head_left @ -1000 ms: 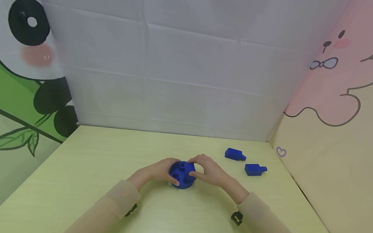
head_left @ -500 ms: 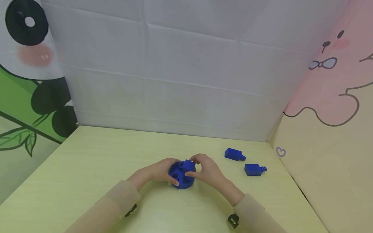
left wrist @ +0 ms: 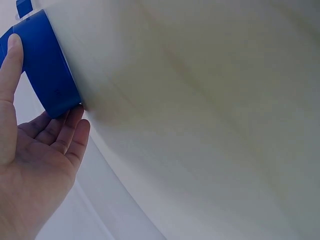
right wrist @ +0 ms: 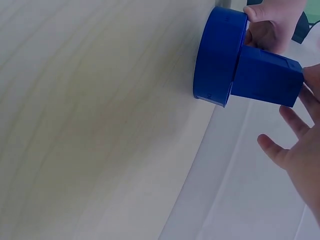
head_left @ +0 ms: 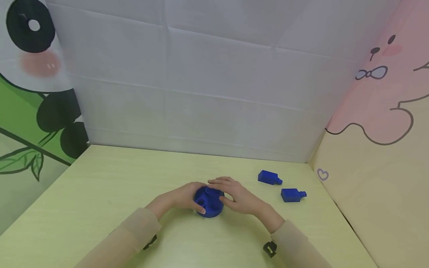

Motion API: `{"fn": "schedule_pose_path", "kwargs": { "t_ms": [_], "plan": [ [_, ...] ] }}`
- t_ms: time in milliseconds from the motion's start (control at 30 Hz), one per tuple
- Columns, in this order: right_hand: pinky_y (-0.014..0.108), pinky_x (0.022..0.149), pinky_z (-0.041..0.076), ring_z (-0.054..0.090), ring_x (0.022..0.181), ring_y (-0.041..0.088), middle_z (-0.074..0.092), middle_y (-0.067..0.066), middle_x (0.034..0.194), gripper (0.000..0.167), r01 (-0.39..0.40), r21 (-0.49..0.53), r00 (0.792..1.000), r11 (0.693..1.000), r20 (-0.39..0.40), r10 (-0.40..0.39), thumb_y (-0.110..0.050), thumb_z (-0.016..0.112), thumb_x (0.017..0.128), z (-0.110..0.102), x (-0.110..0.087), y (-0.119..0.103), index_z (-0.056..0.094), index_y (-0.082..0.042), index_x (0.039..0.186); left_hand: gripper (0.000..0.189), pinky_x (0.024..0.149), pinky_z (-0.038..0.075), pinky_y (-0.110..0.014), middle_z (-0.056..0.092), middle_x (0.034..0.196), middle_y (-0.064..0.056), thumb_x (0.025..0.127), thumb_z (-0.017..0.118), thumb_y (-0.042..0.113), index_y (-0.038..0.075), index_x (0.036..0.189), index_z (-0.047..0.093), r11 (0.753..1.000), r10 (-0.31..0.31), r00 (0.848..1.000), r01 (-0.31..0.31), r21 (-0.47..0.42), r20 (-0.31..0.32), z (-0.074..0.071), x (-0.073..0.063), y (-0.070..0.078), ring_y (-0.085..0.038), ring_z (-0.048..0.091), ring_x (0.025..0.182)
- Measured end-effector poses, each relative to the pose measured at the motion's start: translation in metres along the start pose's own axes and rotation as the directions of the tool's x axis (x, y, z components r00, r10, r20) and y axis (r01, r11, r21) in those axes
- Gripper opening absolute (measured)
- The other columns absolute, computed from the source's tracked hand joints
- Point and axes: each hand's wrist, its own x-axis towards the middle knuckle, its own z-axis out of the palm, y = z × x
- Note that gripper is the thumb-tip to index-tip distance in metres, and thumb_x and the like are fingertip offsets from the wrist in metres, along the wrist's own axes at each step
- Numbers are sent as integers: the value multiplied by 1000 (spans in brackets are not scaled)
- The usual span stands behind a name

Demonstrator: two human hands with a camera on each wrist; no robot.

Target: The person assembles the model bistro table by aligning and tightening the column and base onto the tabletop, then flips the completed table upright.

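Observation:
A round blue base with raised ring-like sockets sits on the table in front of me. My left hand grips its left side, thumb at the near edge and fingers behind; in the left wrist view the thumb lies at the top of the base. A blue rectangular block stands upright out of the base. At its outer end are the fingertips of my right hand, fingers fairly straight across the top, the thumb apart. From the head view this hand hides most of the block.
Two more blue blocks with narrow grooved necks lie on their sides at the right: one farther back, one nearer. A white wall sheet closes off the back of the table. Printed panels stand left and right.
My right fingers have gone from pinching the block, which half a second ago showed tilted above the base, to lying straighter across its top. The left hand and base have stayed put.

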Motion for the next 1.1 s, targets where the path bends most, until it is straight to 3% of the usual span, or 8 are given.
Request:
{"fn": "schedule_pose_path", "kwargs": {
  "t_ms": [467,633,800,933,1100],
  "plan": [
    [41,100,41,47,123,22,55,5,132,41,34,-105,999,994,-1,-35,-9,63,90,4,4,2,56,-9,130,86,103,39,-45,51,134,-12,72,81,40,1,138,41,1000,7,1000,-7,12,-2,-1,0,0,-28,48,122],
    [42,97,43,49,119,20,57,3,127,38,-70,-150,998,986,-6,70,-20,63,91,3,4,0,58,-12,128,85,103,38,-46,52,132,-13,71,82,39,-1,136,42,1000,9,1000,-9,7,-9,-1,0,0,-29,49,122],
    [42,93,45,52,114,20,60,2,120,39,-176,-188,983,966,-81,163,-31,67,88,7,6,-3,61,-13,123,87,104,37,-46,51,134,-14,71,81,40,-1,136,42,1000,6,1000,-6,19,-11,0,1,-2,-30,47,124],
    [39,88,46,55,104,17,63,0,110,41,-255,-199,960,946,-164,225,-36,71,84,11,8,-4,63,-13,117,87,104,37,-46,51,134,-14,71,82,40,-1,137,42,1000,-6,1000,6,20,-9,-1,0,0,-30,48,124],
    [35,83,48,54,96,16,64,0,105,45,-376,-202,919,904,-205,336,-42,72,81,16,9,-4,63,-12,113,87,104,37,-46,50,134,-15,71,81,40,-2,137,41,1000,-11,1000,11,25,-8,-1,-1,1,-30,47,124]
  ]
}}
